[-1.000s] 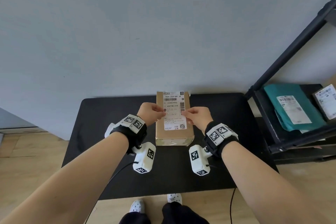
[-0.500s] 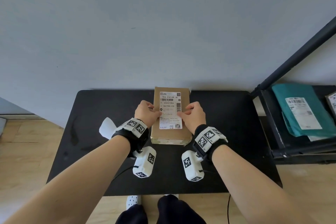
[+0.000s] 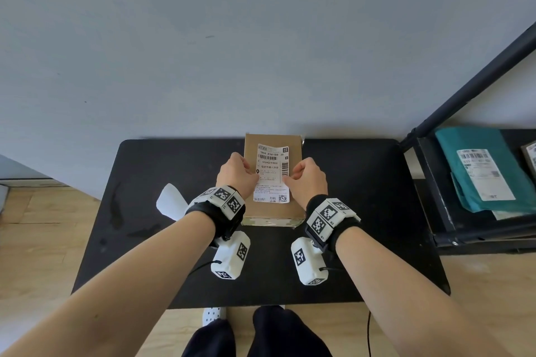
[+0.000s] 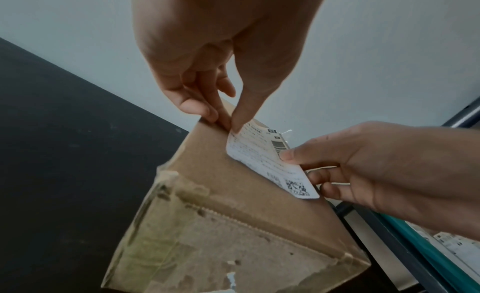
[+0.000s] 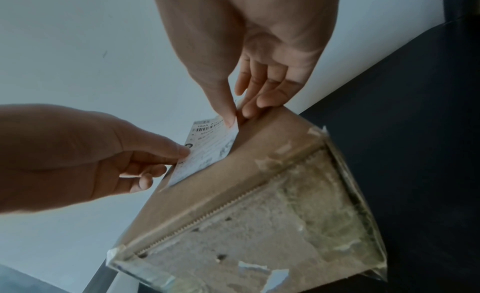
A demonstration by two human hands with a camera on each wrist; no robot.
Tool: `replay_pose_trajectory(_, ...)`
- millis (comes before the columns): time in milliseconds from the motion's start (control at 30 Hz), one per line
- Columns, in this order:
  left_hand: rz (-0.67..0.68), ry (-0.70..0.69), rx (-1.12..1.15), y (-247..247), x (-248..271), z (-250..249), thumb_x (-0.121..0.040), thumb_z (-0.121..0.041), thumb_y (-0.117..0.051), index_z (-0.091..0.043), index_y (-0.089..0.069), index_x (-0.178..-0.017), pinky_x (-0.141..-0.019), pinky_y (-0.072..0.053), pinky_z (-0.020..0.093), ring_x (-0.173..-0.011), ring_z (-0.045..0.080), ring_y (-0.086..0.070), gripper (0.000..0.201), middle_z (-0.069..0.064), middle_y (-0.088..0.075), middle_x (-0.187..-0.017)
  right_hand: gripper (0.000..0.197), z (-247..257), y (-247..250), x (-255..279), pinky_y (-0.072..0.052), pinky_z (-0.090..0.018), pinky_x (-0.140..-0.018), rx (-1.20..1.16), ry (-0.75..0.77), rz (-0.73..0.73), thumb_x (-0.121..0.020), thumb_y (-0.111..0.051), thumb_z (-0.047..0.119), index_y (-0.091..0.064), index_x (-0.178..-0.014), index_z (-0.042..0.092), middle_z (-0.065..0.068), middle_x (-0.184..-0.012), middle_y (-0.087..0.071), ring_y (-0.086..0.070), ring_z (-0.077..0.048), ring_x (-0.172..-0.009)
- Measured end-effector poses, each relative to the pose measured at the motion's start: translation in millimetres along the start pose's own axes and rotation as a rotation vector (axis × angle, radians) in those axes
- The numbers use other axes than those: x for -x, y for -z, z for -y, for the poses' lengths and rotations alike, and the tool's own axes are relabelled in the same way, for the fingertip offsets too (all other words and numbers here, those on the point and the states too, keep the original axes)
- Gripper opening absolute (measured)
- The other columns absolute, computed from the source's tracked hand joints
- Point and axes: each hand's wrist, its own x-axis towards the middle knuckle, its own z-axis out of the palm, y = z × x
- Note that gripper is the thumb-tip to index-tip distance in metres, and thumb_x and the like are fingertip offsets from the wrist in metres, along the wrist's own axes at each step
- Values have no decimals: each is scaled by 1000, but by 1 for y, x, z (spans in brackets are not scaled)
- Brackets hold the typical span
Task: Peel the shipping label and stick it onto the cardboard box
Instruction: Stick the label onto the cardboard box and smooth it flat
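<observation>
A brown cardboard box (image 3: 272,213) stands at the back middle of the black table (image 3: 174,255). Both hands hold the white shipping label (image 3: 271,174) printed side up over the box top. My left hand (image 3: 248,175) pinches its left edge between thumb and fingers, and my right hand (image 3: 291,180) pinches its right edge. In the left wrist view the label (image 4: 267,160) bows off the box (image 4: 233,205), with fingers (image 4: 322,177) of the right hand under it. The right wrist view shows the same label (image 5: 207,151) above the box (image 5: 259,184). I cannot tell whether its far end touches.
A white backing sheet (image 3: 169,206) lies on the table left of my left wrist. A dark metal shelf (image 3: 441,211) stands at the right, holding a teal mailer bag (image 3: 481,171) with its own label. A grey wall rises right behind the table.
Both hands have brought the label a little toward me, from the box's far edge to the middle of the top. The pinches are unchanged.
</observation>
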Motion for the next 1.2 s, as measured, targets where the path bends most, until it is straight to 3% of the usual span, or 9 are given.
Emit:
replay_pose_trajectory(267, 23, -13, -53, 3, 0, -2, -80, -11, -64, -14, -50, -91, -64, -45, 29, -79, 20, -59, 18, 3, -64, -93, 21, 4, 0, -1, -49, -30, -70, 82, -5, 17, -83, -66, 19, -52, -98, 16, 3, -87, -58, -60, -17, -82)
replay_pose_trajectory(467, 16, -93, -56, 11, 0, 7, -77, -20, -74, -14, -53, -99, -63, -46, 30, -76, 18, -58, 31, -1, -60, -89, 21, 6, 6, 1, -52, -31, -69, 219, 31, 23, -82, -66, 27, -54, -96, 17, 3, -88, -60, -61, -18, -81)
replay_pose_trajectory(533, 29, -175, -78, 14, 1, 15, -76, -24, -75, -18, -56, -104, -68, -51, 31, -84, 18, -61, 34, 0, -62, -97, 23, 6, 9, 4, -52, -32, -69, 295, 89, 1, -84, -64, 30, -54, -99, 16, 1, -92, -61, -62, -19, -84)
replay_pose_trajectory(633, 89, -275, -166, 18, 3, 29, -75, -30, -76, -24, -56, -124, -89, -52, 36, -111, 19, -58, 53, -3, -55, -131, 27, 2, 9, 10, -50, -33, -80, 382, 294, -48, -88, -57, 30, -55, -110, 14, -2, -110, -60, -58, -20, -100)
replay_pose_trajectory(733, 235, -289, -196, 23, 7, 40, -70, -34, -80, -28, -40, -143, -108, -41, 39, -132, 19, -45, 83, -8, -37, -152, 46, -4, 5, 15, -41, -37, -105, 532, 455, 89, -94, -46, 33, -45, -134, 10, -4, -143, -45, -45, -20, -129)
replay_pose_trajectory(833, 318, -272, -174, 29, 13, 45, -70, -32, -82, -27, -29, -149, -113, -35, 36, -137, 17, -40, 96, -10, -31, -155, 60, -10, 2, 17, -19, -38, -120, 701, 434, 231, -98, -32, 39, -18, -149, 11, -3, -160, -13, -13, -17, -148)
replay_pose_trajectory(900, 336, -269, -179, 30, 16, 46, -70, -32, -82, -28, -25, -150, -113, -34, 34, -138, 16, -39, 98, -10, -32, -155, 63, -11, 0, 18, -7, -37, -122, 799, 449, 305, -98, -25, 44, -7, -151, 15, 1, -162, -2, 1, -13, -149)
replay_pose_trajectory(967, 347, -266, -180, 30, 17, 47, -70, -33, -82, -29, -23, -150, -111, -35, 32, -137, 15, -40, 100, -11, -33, -154, 62, -10, 0, 18, -2, -36, -122, 849, 463, 335, -99, -21, 45, -3, -151, 17, 3, -162, 1, 4, -11, -148)
replay_pose_trajectory(1200, 366, -257, -169, 31, 16, 49, -70, -32, -82, -30, -19, -151, -107, -35, 31, -136, 16, -42, 102, -7, -40, -151, 59, 5, 1, -11, -6, -39, -122, 713, 333, 287, -100, -19, 38, -4, -151, 13, 0, -162, 2, 2, -13, -149)
